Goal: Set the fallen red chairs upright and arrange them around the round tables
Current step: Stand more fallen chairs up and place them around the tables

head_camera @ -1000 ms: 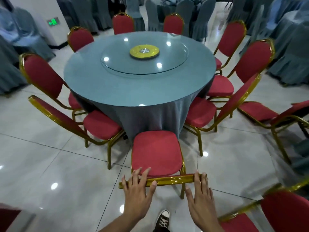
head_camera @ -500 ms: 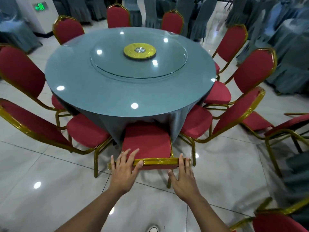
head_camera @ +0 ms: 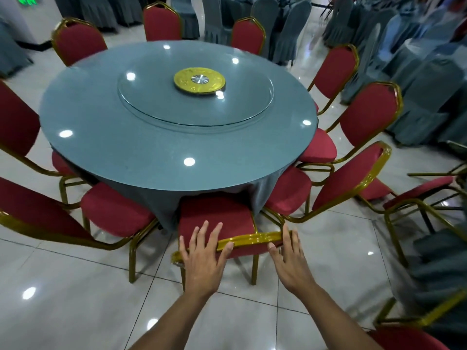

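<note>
I have both hands on the top rail of the chair [head_camera: 217,221] nearest me, which stands upright with its seat tucked partly under the cloth of the round table [head_camera: 177,117]. My left hand [head_camera: 202,253] lies over the gold rail with fingers spread and straight, the thumb pressing the near face; that grip is released, pushing not clutching. My right hand [head_camera: 290,258] rests flat at the rail's other end, fingers straight, also released. The risks I see are these: with flat palms and no real hold, a harder shove could skid the legs on the glossy floor [head_camera: 75,299] and drive the seat crooked under the table, or snag and drag the hanging cloth. The neighbouring chair on the right [head_camera: 348,180] sits close beside this one, so a skewed push might knock frames together. Off to the far right another chair [head_camera: 417,195] looks tipped over and is not yet set upright; another red seat [head_camera: 404,339] shows at the bottom right corner, and stepping back carelessly could catch my foot on either.
</note>
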Demonstrator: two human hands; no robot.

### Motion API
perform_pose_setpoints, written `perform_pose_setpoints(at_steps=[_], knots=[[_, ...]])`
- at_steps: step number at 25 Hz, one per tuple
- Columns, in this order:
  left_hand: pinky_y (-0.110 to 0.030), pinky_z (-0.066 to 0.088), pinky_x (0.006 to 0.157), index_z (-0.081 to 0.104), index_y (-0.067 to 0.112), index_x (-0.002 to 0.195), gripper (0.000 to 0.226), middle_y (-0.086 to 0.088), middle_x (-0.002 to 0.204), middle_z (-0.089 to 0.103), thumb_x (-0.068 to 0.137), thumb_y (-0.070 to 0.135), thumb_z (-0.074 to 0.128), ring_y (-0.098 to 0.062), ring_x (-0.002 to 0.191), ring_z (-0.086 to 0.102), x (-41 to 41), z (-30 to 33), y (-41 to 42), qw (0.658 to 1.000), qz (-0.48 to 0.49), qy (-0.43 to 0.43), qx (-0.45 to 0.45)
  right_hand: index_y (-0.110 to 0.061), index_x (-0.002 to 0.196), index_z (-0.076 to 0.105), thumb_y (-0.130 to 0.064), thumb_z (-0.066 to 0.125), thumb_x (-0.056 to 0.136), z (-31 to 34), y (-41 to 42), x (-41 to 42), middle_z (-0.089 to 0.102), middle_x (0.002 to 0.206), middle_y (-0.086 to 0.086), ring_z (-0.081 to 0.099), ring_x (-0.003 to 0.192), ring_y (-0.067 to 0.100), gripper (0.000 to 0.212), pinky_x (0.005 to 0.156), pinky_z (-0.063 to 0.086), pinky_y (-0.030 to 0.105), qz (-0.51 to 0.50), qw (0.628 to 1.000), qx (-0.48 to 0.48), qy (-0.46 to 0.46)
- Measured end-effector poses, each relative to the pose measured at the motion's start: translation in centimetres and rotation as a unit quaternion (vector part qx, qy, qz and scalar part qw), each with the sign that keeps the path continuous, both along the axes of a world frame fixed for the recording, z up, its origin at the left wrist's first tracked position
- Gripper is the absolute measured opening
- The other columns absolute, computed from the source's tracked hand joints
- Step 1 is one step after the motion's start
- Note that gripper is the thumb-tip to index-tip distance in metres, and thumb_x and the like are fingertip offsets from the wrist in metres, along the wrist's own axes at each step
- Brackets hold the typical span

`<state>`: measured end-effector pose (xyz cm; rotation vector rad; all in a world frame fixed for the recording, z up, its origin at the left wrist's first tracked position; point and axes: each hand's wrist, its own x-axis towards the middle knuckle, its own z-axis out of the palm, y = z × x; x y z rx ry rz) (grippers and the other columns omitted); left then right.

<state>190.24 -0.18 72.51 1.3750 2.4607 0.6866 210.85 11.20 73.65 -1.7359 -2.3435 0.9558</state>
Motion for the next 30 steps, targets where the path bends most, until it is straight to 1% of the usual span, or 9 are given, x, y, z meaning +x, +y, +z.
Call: perform_pose_setpoints(at_steps=[5, 10, 13, 16, 20, 22, 24, 27, 30], knots=[[-0.051, -0.007, 0.123, 0.029, 0.049, 0.151, 0.064, 0.008, 0.164, 0.024, 0.095, 0.077, 0.012, -0.018, 0.154, 0.01, 3.0, -2.3, -2.7, 0.999, -0.009, -0.015, -0.031, -0.047, 0.154, -0.014, -0.089, 0.003, 0.08, -1.3, -3.4, 2.3, -0.012, 0.168, -0.007, -0.004, 0.155, 0.016, 0.087, 0.123, 0.011, 0.045, -0.044, 0.999, 0.021, 0.01], [-0.055, 0.002, 0.122, 0.036, 0.048, 0.149, 0.06, 0.008, 0.164, 0.026, 0.097, 0.074, 0.017, -0.019, 0.153, 0.015, 2.7, -2.1, -1.0, 1.0, 0.008, 0.017, 0.011, -0.054, 0.15, -0.019, -0.086, 0.012, 0.086, -1.9, -1.9, 1.9, -0.024, 0.162, -0.016, -0.008, 0.155, 0.015, 0.077, 0.124, 0.013, 0.048, -0.045, 0.998, 0.013, 0.041], [-0.054, -0.001, 0.122, 0.038, 0.048, 0.148, 0.062, 0.008, 0.164, 0.024, 0.097, 0.074, 0.014, -0.019, 0.154, 0.012, 1.1, -0.3, 3.9, 0.999, 0.033, 0.033, 0.026, -0.05, 0.155, -0.01, -0.075, 0.025, 0.094, -0.9, 3.6, -0.4, -0.018, 0.166, -0.01, -0.006, 0.155, 0.017, 0.074, 0.124, 0.013, 0.052, -0.052, 0.996, 0.011, 0.076], [-0.055, 0.0, 0.122, 0.033, 0.049, 0.15, 0.065, 0.008, 0.165, 0.021, 0.095, 0.076, 0.01, -0.019, 0.154, 0.011, 1.6, 0.2, 5.4, 0.999, 0.033, 0.013, 0.005, -0.044, 0.158, -0.002, -0.074, 0.028, 0.094, 0.3, 6.6, 0.0, -0.011, 0.168, -0.004, 0.002, 0.155, 0.023, 0.077, 0.123, 0.014, 0.053, -0.037, 0.998, -0.004, 0.05], [-0.053, 0.006, 0.122, 0.03, 0.049, 0.151, 0.064, 0.009, 0.162, 0.028, 0.095, 0.076, 0.013, -0.019, 0.152, 0.017, 5.9, -1.8, 1.7, 0.999, 0.029, 0.003, -0.021, -0.044, 0.158, 0.0, -0.077, 0.03, 0.09, -0.4, 3.2, 4.6, -0.004, 0.169, -0.006, 0.007, 0.155, 0.021, 0.08, 0.123, 0.016, 0.045, -0.003, 0.999, -0.019, 0.035], [-0.049, 0.005, 0.122, 0.037, 0.047, 0.148, 0.066, 0.009, 0.158, 0.034, 0.094, 0.076, 0.013, -0.02, 0.149, 0.024, 6.8, -2.1, 1.1, 0.999, 0.042, -0.003, -0.028, -0.042, 0.159, 0.004, -0.072, 0.036, 0.094, -0.4, 3.4, 6.4, 0.002, 0.168, -0.007, 0.011, 0.154, 0.018, 0.078, 0.122, 0.017, 0.039, 0.028, 0.999, 0.003, 0.023], [-0.05, 0.011, 0.12, 0.055, 0.041, 0.132, 0.067, 0.006, 0.144, 0.05, 0.093, 0.073, 0.012, -0.023, 0.139, 0.039, 7.2, -1.4, 2.5, 0.996, 0.083, -0.006, -0.034, -0.041, 0.158, 0.016, -0.059, 0.045, 0.098, 0.2, 5.4, 7.2, 0.017, 0.166, -0.008, 0.02, 0.151, 0.016, 0.07, 0.121, 0.022, 0.036, 0.048, 0.998, 0.024, 0.024], [-0.048, 0.029, 0.108, 0.059, 0.04, 0.102, 0.043, 0.013, 0.112, 0.058, 0.093, 0.063, 0.024, -0.02, 0.117, 0.052, 9.7, 1.1, 7.6, 0.992, 0.112, -0.009, -0.065, -0.038, 0.153, 0.032, -0.041, 0.049, 0.101, 1.3, 8.5, 9.0, 0.039, 0.154, -0.012, 0.034, 0.141, 0.011, 0.055, 0.117, 0.028, 0.032, 0.063, 0.996, 0.02, 0.056], [-0.04, 0.034, 0.103, 0.057, 0.041, 0.103, 0.012, 0.018, 0.107, 0.054, 0.097, 0.045, 0.047, -0.01, 0.108, 0.05, 14.3, 3.5, 14.4, 0.997, 0.056, 0.007, -0.058, -0.037, 0.149, 0.039, -0.034, 0.048, 0.102, 2.8, 12.8, 12.5, 0.046, 0.146, -0.016, 0.04, 0.134, 0.007, 0.048, 0.113, 0.03, 0.026, 0.074, 0.992, 0.032, 0.092]])
